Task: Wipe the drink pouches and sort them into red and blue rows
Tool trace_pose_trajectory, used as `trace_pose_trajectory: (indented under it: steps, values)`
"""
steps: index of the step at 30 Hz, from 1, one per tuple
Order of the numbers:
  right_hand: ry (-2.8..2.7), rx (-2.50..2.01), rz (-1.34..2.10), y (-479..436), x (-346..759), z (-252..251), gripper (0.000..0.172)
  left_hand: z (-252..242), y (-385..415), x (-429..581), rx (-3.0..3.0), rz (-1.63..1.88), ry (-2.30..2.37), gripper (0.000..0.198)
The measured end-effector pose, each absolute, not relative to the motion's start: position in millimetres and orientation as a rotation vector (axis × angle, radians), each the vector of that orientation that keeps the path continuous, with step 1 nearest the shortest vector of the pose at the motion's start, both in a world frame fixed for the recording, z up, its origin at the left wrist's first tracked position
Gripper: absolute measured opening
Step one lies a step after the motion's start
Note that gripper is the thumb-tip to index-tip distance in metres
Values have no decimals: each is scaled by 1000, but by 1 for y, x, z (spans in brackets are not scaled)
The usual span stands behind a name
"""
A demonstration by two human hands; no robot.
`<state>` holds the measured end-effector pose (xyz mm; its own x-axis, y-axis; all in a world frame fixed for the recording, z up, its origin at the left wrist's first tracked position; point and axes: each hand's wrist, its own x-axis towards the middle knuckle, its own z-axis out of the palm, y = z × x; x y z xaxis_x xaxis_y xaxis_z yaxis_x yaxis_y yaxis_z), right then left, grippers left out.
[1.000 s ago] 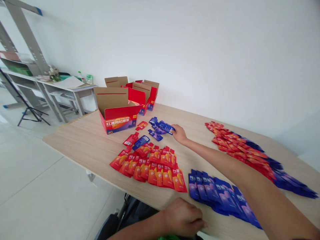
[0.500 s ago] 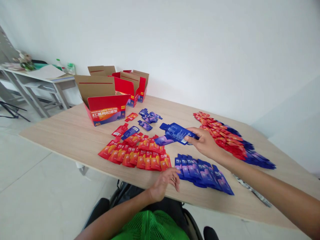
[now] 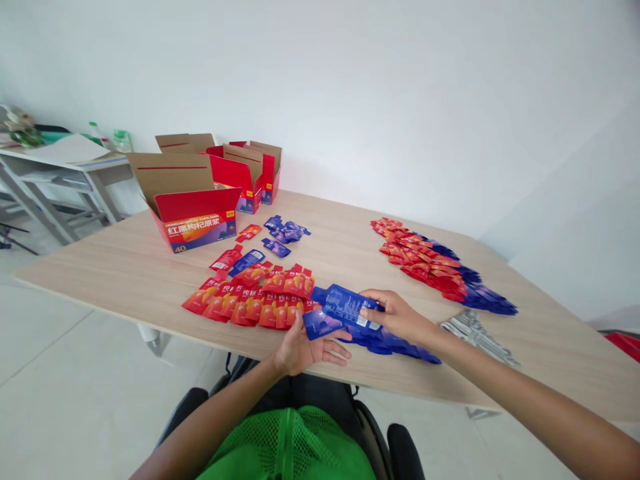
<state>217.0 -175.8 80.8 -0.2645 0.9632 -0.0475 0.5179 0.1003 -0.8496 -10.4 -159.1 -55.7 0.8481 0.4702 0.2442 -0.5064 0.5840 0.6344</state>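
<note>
My right hand grips a few blue pouches by one end, with their capped ends pointing left. Below them my left hand is open, palm turned up and fingers spread, with its thumb beside the lower held pouch. I cannot tell whether the thumb touches it. Partly hidden under the held pouches lies a row of blue pouches on the table. Left of that, red pouches overlap in rows near the table's front edge.
Open red cartons stand at the back left of the table. Loose blue pouches lie in front of them. A long heap of red and blue pouches is at the right, with grey-white striped packets nearer me.
My right hand has brought the blue pouches down and toward me, over the blue row. My left hand has opened wider and turned palm up close to them. The view has shifted right.
</note>
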Motion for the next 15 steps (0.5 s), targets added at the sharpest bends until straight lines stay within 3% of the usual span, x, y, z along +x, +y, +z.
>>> trace_pose_trajectory:
  steps: [4, 12, 15]
  values:
    - [-1993, -1410, 918, -167, 219, 82, 36, -54, -157, -12, 739, 610, -84, 95]
    - [-2066, -1322, 877, -154, 221, 82, 38, -50, -155, -21, 749, 498, -97, 73]
    - [-2024, -1413, 629, -165, 211, 71, 29, -53, -158, -18, 767, 501, -69, 67]
